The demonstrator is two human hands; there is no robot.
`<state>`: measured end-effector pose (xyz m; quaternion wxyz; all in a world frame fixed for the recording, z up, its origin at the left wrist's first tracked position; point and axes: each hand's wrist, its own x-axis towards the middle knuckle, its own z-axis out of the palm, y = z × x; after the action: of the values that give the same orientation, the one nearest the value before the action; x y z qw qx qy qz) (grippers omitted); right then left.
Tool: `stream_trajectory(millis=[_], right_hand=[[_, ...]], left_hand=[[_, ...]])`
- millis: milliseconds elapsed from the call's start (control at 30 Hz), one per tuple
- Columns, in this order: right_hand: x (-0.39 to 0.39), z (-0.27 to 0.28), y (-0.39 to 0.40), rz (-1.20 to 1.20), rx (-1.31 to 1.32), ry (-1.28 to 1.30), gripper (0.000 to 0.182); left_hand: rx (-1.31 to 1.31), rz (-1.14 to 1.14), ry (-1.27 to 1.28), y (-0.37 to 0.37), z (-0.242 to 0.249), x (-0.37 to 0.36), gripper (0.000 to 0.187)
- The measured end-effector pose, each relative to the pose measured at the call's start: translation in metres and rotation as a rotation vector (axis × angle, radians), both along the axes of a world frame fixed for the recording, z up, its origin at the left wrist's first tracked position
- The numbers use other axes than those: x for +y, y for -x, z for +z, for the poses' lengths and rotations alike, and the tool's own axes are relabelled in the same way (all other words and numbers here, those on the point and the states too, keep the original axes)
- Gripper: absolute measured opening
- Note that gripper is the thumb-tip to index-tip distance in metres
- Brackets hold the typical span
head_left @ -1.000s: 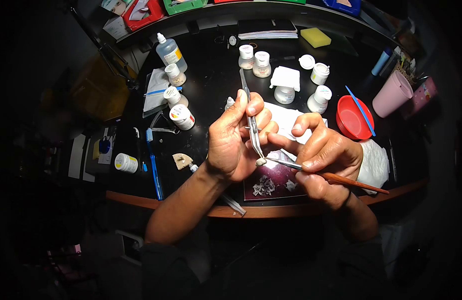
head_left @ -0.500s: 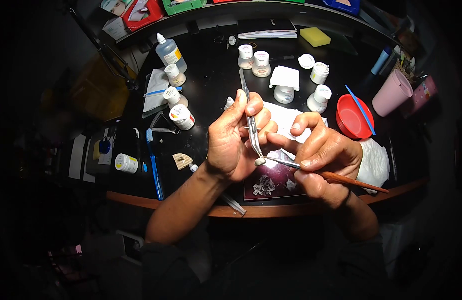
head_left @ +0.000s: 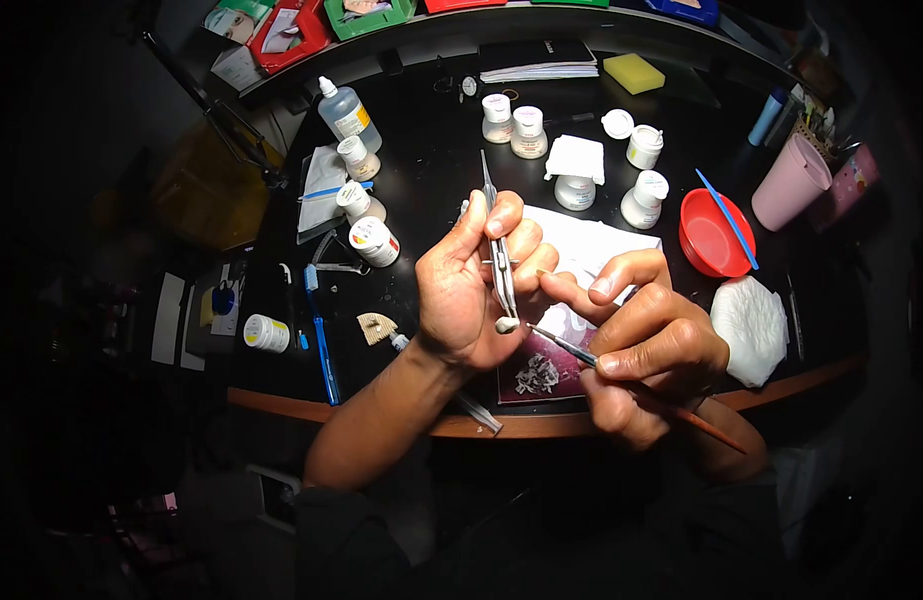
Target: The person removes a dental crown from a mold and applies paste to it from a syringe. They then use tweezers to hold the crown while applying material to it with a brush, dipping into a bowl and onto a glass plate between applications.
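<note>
My left hand (head_left: 449,300) is closed around metal tweezers (head_left: 498,262), held nearly upright. At their lower tips sits a small whitish piece shaped like a tooth crown (head_left: 507,325). My right hand (head_left: 666,335) pinches a fine brush (head_left: 573,349) with a reddish-brown wooden handle. The brush tip points left and lies just right of the crown, with a small gap between them. Below the hands is a dark purple glossy plate (head_left: 516,388) bearing crumpled whitish scraps (head_left: 537,373). White paper (head_left: 611,235) lies behind my fingers.
Several white-capped jars (head_left: 528,133) stand at the back. A red bowl (head_left: 716,235) with a blue stick across it is on the right, near a folded white tissue (head_left: 749,330). To the left are a blue toothbrush (head_left: 321,340) and a squeeze bottle (head_left: 349,115).
The brush tip has drawn away from the crown, and its handle end has swung lower. My right hand has dropped slightly. The whole view has shifted a little.
</note>
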<state>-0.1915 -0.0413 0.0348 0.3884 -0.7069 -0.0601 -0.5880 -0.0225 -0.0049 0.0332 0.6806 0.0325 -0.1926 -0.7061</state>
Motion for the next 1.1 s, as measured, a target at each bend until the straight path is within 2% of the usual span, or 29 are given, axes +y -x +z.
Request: stream_trajectory(millis=[133, 1100], right_hand=[[0.001, -0.003, -0.001, -0.031, 0.005, 0.065, 0.029], [0.003, 0.000, 0.000, -0.016, 0.054, 0.052, 0.033]], left_hand=[[0.027, -0.017, -0.012, 0.002, 0.002, 0.001, 0.036], [0.006, -0.074, 0.077, -0.005, -0.008, -0.003, 0.037]])
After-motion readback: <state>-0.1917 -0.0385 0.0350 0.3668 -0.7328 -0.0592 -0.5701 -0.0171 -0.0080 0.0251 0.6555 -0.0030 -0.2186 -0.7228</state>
